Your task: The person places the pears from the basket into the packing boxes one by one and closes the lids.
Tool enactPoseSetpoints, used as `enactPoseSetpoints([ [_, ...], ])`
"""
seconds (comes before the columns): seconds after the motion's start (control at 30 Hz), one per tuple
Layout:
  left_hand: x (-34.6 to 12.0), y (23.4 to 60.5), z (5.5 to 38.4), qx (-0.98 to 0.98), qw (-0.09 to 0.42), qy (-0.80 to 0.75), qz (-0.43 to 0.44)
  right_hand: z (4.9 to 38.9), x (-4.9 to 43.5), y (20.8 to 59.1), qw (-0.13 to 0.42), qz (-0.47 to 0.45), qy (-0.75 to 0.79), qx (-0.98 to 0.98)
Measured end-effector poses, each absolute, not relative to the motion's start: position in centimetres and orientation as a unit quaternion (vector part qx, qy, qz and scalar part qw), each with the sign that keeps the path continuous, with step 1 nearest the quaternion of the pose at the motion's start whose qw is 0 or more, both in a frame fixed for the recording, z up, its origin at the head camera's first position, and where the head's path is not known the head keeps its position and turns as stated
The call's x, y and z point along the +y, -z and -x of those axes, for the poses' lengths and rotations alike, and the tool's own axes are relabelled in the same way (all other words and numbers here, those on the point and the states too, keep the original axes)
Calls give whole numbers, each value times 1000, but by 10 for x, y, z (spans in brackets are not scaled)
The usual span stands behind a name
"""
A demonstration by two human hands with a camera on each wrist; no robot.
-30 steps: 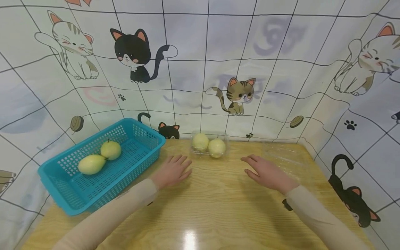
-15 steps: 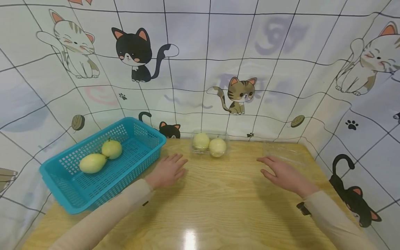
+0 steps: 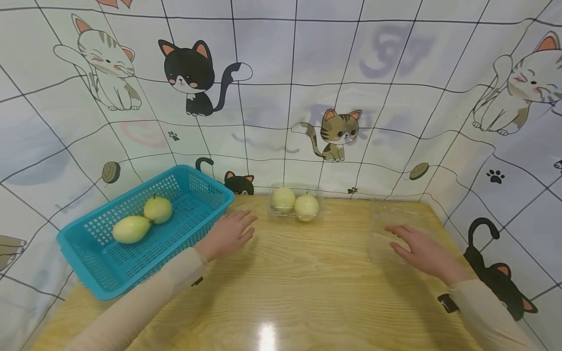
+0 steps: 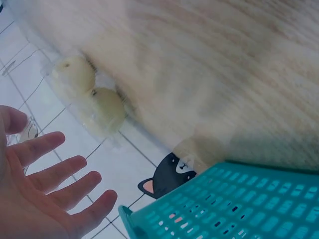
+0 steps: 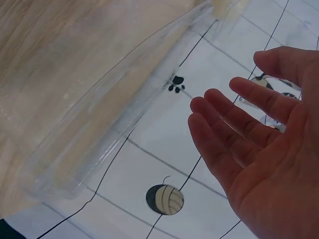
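Observation:
My left hand [image 3: 227, 234] hovers over the table by the right side of the blue basket [image 3: 218, 204], fingers spread and holding nothing. Two yellow-green pears, one lying on its side [image 3: 131, 229] and one more upright [image 3: 158, 210], sit in that basket. Against the back wall stands a clear plastic box [image 3: 317, 192] with two pale round pears, a left one [image 3: 283, 199] and a right one [image 3: 306, 207]. My right hand [image 3: 423, 251], with loose fingers, is above or beside a clear plastic container [image 5: 119, 119] at the table's right; contact cannot be told.
The light wooden table [image 3: 298, 292] reaches to a cat-printed cloth wall [image 3: 263, 87] at the back and sides. A dark strap [image 3: 448, 303] shows at my right wrist.
My right hand has moved right, to the clear container. The left hand has drifted slightly left, toward the basket. Pears, box and basket stay in place.

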State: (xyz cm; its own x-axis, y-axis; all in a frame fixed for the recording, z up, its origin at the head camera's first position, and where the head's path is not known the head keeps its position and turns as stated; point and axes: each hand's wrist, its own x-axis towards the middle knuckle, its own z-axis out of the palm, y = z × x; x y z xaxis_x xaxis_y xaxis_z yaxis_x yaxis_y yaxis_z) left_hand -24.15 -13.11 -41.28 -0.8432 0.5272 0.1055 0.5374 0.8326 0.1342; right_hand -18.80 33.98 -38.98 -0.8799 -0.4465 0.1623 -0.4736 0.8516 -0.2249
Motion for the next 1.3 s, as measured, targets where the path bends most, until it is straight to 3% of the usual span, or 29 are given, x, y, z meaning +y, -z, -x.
enactPoseSetpoints([
  [0.5, -146, 397, 245, -949, 85, 130, 276, 181, 373, 404, 30, -194, -152, -969],
  [0.97, -162, 386, 245, -953, 60, 163, 246, 179, 408, 415, 15, -145, -173, -974],
  [1.3, -175, 379, 245, -954, 81, 146, 247, 177, 435, 430, 78, -121, -191, -971],
])
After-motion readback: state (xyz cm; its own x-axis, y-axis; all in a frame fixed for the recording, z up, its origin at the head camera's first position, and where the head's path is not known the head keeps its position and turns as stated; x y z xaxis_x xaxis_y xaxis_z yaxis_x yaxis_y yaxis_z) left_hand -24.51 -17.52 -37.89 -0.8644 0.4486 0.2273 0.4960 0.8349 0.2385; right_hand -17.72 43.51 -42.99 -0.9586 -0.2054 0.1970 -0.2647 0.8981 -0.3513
